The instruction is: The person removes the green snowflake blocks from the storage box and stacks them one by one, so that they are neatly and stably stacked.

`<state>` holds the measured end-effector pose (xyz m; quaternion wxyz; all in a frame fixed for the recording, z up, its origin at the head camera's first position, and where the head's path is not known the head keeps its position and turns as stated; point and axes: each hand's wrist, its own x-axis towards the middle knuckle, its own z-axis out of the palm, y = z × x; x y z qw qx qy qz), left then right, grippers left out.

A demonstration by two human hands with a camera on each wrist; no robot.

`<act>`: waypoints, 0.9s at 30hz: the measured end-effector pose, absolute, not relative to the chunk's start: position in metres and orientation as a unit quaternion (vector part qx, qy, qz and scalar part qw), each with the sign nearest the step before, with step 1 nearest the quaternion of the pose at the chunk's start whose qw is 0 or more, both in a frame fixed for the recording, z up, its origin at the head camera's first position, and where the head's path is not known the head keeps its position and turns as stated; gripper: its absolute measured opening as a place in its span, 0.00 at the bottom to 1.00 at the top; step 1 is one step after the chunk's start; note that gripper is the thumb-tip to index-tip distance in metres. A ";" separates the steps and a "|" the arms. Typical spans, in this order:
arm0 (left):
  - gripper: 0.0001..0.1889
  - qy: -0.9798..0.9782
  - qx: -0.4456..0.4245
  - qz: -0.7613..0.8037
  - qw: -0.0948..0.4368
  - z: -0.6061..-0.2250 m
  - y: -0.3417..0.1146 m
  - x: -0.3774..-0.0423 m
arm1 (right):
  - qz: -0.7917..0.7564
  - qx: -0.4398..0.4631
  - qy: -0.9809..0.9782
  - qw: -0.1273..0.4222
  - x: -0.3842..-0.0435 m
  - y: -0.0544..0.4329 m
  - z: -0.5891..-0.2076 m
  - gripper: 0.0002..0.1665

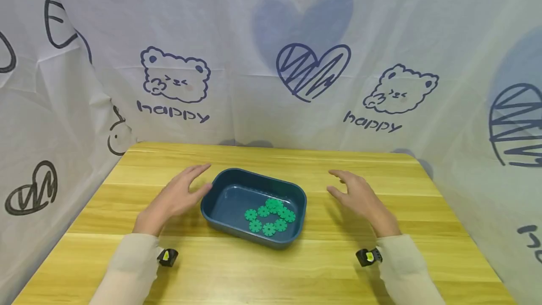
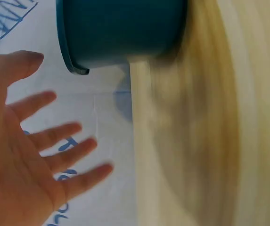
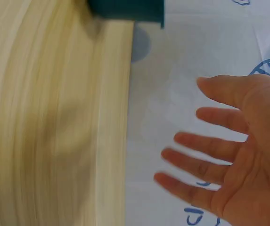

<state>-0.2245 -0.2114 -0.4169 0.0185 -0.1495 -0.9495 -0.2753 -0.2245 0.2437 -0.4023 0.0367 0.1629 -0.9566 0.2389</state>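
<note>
A dark blue rounded tray (image 1: 224,224) sits slightly turned on the table, with several green notched discs (image 1: 268,228) lying flat in its right half. My left hand (image 1: 175,195) is beside the tray's left end, thumb close to the rim; from the head view I cannot tell whether it touches. In the left wrist view, that hand (image 2: 26,155) has its fingers spread and holds nothing, apart from the tray wall (image 2: 120,33). To the right of the tray, across a gap, my right hand (image 1: 360,196) hovers with extended fingers. The right wrist view shows its palm (image 3: 257,160) bare.
The wooden table (image 1: 254,276) extends around the tray on all sides. A white cloth (image 1: 250,107) printed with bears and hearts hangs behind the far edge and along both sides. Each wrist wears a small black device, on the left (image 1: 167,257) and the right (image 1: 369,257).
</note>
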 end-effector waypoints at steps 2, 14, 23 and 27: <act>0.30 -0.928 -0.170 -0.332 0.012 -0.421 -0.212 -0.222 | 0.289 0.177 -0.940 0.046 -0.226 0.240 -0.403 0.28; 0.28 -0.875 -0.196 -0.441 -0.041 -0.446 -0.219 -0.205 | 0.406 0.206 -0.890 0.020 -0.223 0.204 -0.399 0.17; 0.27 -0.819 -0.209 -0.527 -0.084 -0.453 -0.220 -0.204 | 0.400 0.243 -0.884 -0.007 -0.227 0.172 -0.406 0.16; 0.26 -0.807 -0.208 -0.546 -0.087 -0.454 -0.219 -0.207 | 0.368 0.268 -0.890 -0.018 -0.229 0.159 -0.410 0.16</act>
